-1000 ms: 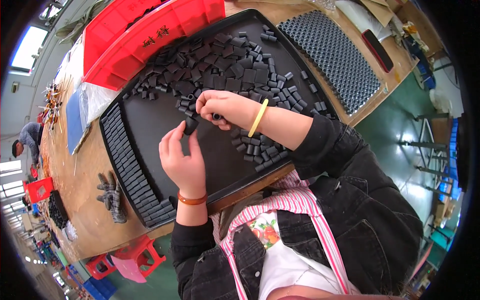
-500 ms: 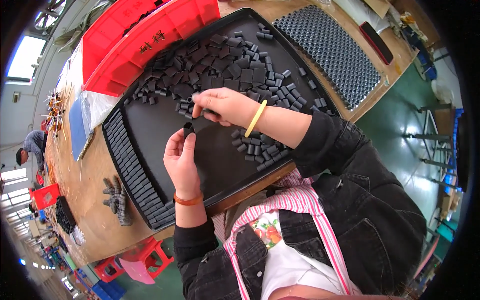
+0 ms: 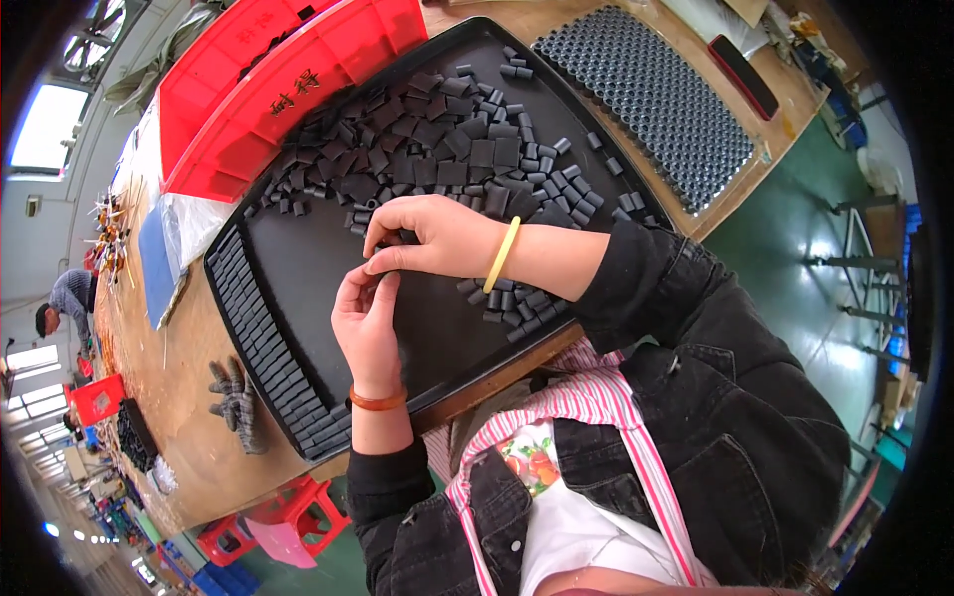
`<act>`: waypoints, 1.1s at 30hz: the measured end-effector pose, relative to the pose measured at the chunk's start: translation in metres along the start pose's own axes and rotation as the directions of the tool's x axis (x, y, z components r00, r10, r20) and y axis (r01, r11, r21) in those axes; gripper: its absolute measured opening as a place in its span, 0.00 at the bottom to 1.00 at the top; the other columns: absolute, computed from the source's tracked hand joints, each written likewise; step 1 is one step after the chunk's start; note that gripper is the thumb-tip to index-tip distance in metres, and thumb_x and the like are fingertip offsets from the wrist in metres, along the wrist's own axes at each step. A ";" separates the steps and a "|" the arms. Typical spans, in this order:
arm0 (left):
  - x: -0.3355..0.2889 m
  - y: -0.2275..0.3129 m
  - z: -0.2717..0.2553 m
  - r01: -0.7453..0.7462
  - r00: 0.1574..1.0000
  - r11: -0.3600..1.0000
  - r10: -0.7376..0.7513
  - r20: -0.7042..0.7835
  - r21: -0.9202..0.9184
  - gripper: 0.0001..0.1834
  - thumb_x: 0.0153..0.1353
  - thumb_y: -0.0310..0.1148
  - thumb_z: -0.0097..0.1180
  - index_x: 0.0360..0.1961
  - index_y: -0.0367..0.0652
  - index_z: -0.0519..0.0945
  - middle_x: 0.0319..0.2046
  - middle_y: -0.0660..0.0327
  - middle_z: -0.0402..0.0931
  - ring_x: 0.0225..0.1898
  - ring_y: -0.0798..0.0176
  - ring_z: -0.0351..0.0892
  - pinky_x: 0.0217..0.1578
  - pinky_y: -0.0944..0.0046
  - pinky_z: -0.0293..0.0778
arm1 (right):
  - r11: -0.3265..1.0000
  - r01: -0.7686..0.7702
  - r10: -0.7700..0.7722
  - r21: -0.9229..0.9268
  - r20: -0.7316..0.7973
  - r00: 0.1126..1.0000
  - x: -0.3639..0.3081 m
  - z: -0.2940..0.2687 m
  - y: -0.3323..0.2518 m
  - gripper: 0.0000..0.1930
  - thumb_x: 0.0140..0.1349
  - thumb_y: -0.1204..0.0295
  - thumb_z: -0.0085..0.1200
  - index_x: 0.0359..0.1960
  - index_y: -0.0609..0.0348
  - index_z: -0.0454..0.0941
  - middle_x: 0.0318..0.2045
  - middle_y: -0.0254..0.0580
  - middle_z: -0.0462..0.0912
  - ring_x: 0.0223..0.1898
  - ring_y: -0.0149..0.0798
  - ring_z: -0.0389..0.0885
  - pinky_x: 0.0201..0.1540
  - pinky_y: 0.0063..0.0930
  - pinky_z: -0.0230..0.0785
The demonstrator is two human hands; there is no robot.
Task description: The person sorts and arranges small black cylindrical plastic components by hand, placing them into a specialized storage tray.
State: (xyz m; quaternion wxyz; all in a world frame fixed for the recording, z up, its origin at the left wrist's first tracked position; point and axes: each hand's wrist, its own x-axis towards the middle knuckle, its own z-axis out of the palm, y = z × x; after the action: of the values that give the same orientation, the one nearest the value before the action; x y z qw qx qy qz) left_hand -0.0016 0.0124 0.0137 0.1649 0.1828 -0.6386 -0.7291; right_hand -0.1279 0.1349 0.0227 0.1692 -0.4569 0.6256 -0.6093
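With both hands, left hand and right hand, pinched shut on small dark blocks over the black tray, seat each piece flush against the packed rows at the tray's left edge.

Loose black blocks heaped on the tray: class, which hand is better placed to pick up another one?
Probably the right hand: it rests beside the loose black blocks on the black tray. The left hand sits nearer the person, over bare tray, further from the heap.

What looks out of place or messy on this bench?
Mostly the loose heap of small dark blocks across the black tray, against the neat rows along its left edge. A crumpled dark glove lies on the wooden table. Nothing looks damaged.
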 end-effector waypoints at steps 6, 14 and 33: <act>0.000 -0.004 0.000 0.012 1.000 0.999 -0.011 -0.017 0.037 0.10 0.60 0.19 0.56 0.44 0.35 0.77 0.39 0.64 0.77 0.41 0.73 0.75 0.46 0.75 0.70 | 0.992 -0.116 0.111 -0.048 -0.088 0.990 -0.001 0.002 0.003 0.11 0.55 0.68 0.63 0.31 0.61 0.77 0.30 0.40 0.79 0.32 0.33 0.76 0.37 0.27 0.69; 0.001 -0.005 -0.002 -0.053 0.996 0.997 0.056 -0.064 0.059 0.13 0.61 0.21 0.57 0.47 0.33 0.75 0.42 0.62 0.77 0.43 0.72 0.75 0.47 0.74 0.71 | 0.976 -0.008 -0.004 -0.220 -0.058 0.998 -0.002 -0.003 -0.002 0.11 0.50 0.70 0.65 0.31 0.62 0.77 0.26 0.39 0.77 0.27 0.36 0.76 0.32 0.28 0.71; -0.010 0.015 -0.017 -0.244 0.953 0.803 0.303 -0.019 0.544 0.12 0.56 0.21 0.60 0.42 0.35 0.81 0.37 0.61 0.79 0.35 0.69 0.76 0.37 0.72 0.72 | 0.992 -0.068 0.065 -0.109 -0.028 0.997 -0.001 0.004 -0.005 0.11 0.57 0.65 0.59 0.32 0.61 0.79 0.29 0.48 0.82 0.33 0.47 0.81 0.38 0.35 0.72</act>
State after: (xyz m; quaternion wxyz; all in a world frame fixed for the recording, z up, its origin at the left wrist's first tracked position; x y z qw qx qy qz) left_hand 0.0155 0.0004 0.0276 0.2440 0.1655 -0.8265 -0.4796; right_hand -0.1221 0.1340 0.0262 0.1565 -0.4370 0.6750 -0.5735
